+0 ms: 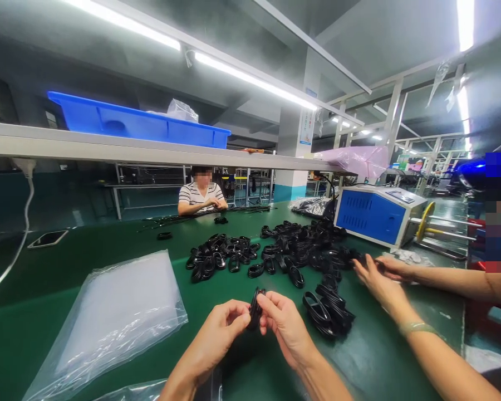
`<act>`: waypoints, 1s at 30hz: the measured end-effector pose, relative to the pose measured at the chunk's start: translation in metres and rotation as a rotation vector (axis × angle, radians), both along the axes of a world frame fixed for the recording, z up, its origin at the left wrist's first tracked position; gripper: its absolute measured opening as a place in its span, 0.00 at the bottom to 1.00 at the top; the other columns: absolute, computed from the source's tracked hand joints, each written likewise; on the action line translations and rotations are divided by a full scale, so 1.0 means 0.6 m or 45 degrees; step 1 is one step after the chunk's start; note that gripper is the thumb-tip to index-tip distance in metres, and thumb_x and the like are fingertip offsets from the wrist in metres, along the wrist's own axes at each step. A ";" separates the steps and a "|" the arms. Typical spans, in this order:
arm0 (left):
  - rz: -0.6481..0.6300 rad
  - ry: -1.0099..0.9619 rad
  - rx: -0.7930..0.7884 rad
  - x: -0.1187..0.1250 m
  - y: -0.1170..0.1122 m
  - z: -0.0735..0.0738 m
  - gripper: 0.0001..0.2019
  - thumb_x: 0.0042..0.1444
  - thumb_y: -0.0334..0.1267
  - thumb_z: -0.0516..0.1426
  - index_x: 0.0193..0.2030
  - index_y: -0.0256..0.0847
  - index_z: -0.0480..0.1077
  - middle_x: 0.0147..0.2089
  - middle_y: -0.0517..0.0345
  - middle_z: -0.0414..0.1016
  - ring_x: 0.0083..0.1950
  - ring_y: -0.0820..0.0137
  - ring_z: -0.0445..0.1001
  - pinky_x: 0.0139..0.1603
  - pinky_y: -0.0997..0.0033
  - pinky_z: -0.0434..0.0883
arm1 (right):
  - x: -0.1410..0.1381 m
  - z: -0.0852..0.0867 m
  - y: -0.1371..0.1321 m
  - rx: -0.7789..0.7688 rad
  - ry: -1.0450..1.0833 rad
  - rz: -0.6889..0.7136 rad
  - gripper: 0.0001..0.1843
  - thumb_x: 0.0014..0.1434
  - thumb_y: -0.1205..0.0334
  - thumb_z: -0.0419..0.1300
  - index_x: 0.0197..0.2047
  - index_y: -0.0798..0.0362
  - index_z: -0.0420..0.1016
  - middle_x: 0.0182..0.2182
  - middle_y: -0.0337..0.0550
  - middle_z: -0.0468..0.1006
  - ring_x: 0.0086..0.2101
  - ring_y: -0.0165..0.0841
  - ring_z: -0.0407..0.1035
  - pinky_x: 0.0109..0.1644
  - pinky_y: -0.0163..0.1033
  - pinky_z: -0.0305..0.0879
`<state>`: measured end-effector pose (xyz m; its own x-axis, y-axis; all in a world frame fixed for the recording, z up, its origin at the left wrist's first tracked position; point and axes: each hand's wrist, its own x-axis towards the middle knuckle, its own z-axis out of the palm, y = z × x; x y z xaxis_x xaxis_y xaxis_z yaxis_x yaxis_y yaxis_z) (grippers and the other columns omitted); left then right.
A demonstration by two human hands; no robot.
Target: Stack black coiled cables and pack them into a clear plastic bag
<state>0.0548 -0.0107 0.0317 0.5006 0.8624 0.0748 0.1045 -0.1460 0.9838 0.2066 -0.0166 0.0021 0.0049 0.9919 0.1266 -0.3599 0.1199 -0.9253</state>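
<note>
A coiled black cable point(255, 309) is held upright between my two hands, just above the green table. My left hand point(223, 328) pinches its left side between thumb and fingers. On the other side, the thumb and fingers of my right hand point(284, 323) close on the same coil. Right of my hands lies a stack of coiled cables point(329, 312). Beyond it, loose heaps of bundled black cables point(292, 245) spread over the table. To the left are clear plastic bags point(125, 306) in a flat stack.
At right, a co-worker's hands point(379, 278) handle cables beside a blue and white machine point(371, 214). Another person point(202, 192) sits across the green table point(87, 239). A phone point(48, 239) lies at left. Overhead, a shelf point(150, 150) carries a blue tray point(142, 125).
</note>
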 end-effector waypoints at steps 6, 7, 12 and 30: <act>-0.006 -0.082 -0.053 0.000 -0.001 0.008 0.06 0.48 0.36 0.59 0.26 0.38 0.66 0.35 0.60 0.70 0.37 0.71 0.66 0.40 0.73 0.60 | -0.011 0.000 -0.002 0.024 -0.063 -0.069 0.18 0.50 0.51 0.63 0.22 0.56 0.65 0.16 0.33 0.63 0.18 0.23 0.56 0.22 0.30 0.56; 0.009 -0.081 -0.053 -0.001 -0.001 0.009 0.06 0.47 0.36 0.59 0.25 0.38 0.66 0.36 0.60 0.70 0.37 0.71 0.66 0.40 0.73 0.61 | -0.013 0.000 -0.002 0.024 -0.070 -0.075 0.18 0.50 0.51 0.63 0.22 0.56 0.65 0.16 0.33 0.62 0.18 0.23 0.56 0.22 0.30 0.56; 0.052 -0.090 -0.050 -0.007 0.004 0.011 0.07 0.44 0.36 0.61 0.22 0.38 0.66 0.39 0.57 0.72 0.40 0.68 0.69 0.43 0.71 0.62 | -0.015 0.005 -0.007 0.046 -0.070 0.051 0.15 0.49 0.54 0.64 0.27 0.59 0.72 0.20 0.35 0.64 0.20 0.22 0.54 0.24 0.30 0.54; 0.110 -0.235 -0.114 0.001 0.009 -0.008 0.09 0.46 0.39 0.62 0.24 0.39 0.66 0.47 0.52 0.73 0.49 0.62 0.70 0.51 0.65 0.62 | -0.022 0.014 -0.014 0.074 -0.188 -0.057 0.16 0.51 0.51 0.61 0.29 0.58 0.67 0.16 0.32 0.62 0.18 0.23 0.54 0.21 0.30 0.53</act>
<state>0.0556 -0.0050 0.0267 0.4097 0.9088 0.0792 -0.0700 -0.0552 0.9960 0.1932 -0.0249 0.0107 0.0260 0.9822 0.1860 -0.2134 0.1873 -0.9589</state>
